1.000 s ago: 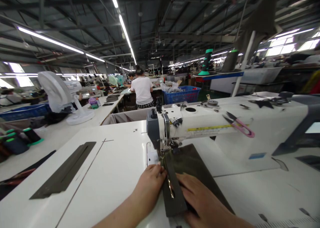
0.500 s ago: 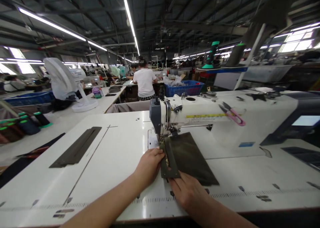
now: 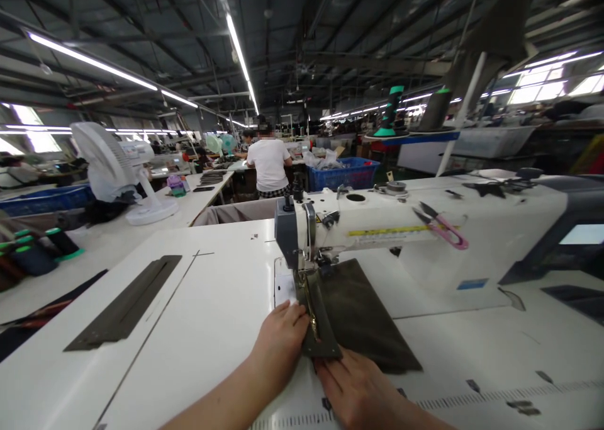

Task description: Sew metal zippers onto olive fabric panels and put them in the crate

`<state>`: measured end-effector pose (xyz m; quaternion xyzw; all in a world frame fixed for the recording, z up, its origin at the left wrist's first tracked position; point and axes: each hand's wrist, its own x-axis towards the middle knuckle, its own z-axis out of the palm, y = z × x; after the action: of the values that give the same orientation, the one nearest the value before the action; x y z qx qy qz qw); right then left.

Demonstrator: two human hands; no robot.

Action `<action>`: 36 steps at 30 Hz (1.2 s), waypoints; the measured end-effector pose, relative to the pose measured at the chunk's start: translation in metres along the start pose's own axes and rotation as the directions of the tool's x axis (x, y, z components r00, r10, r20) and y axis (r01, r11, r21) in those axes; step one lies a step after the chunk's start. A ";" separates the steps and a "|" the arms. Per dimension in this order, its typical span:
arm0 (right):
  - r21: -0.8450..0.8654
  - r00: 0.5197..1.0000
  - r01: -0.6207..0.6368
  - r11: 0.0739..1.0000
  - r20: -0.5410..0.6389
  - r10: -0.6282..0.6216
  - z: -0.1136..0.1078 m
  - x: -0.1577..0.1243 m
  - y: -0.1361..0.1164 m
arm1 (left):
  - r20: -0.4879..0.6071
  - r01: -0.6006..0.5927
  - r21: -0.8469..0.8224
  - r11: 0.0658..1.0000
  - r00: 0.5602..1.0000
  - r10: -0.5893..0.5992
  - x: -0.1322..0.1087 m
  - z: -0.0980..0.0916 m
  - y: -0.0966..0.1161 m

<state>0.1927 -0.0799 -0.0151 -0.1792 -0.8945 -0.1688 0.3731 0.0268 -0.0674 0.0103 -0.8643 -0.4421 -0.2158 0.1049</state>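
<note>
At one sewing machine [image 3: 368,216], two hands [image 3: 282,337] [image 3: 357,386] touch one strip [image 3: 326,324]; I cannot tell if fingers [image 3: 298,316] grip.

The dark strip [image 3: 326,330] partly hides the right fingers [image 3: 336,372].

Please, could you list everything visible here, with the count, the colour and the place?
Sewing machine: 1, white and grey, centre right
Table: 1, white, under the machine
Zipped strip: 1, dark olive, at the machine
Panel: 1, dark olive, right of that strip
Slotted strips: count unclear, dark olive, table's left
Snips: 1, pink handles, on the machine
Large fan: 1, white, left
Spools: several, dark, far left
Thread cones: 2, green and dark, behind the machine
Baskets: at least 2, blue, ahead and left
Nearest co-worker: 1, white shirt, ahead
Farther background: too small to count
Left hand: 1, bare, strip's left edge
Right hand: 1, bare, strip's near end
</note>
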 end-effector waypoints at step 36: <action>0.019 0.880 -0.404 0.915 0.281 0.383 0.019 0.036 0.059 | 0.134 0.198 -0.129 0.972 0.974 -0.180 0.022 0.005 -0.025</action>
<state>0.1839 -0.0126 0.0082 -0.3639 -0.8879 -0.0285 0.2801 0.0192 -0.0350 0.0154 -0.8350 -0.5116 -0.2025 -0.0049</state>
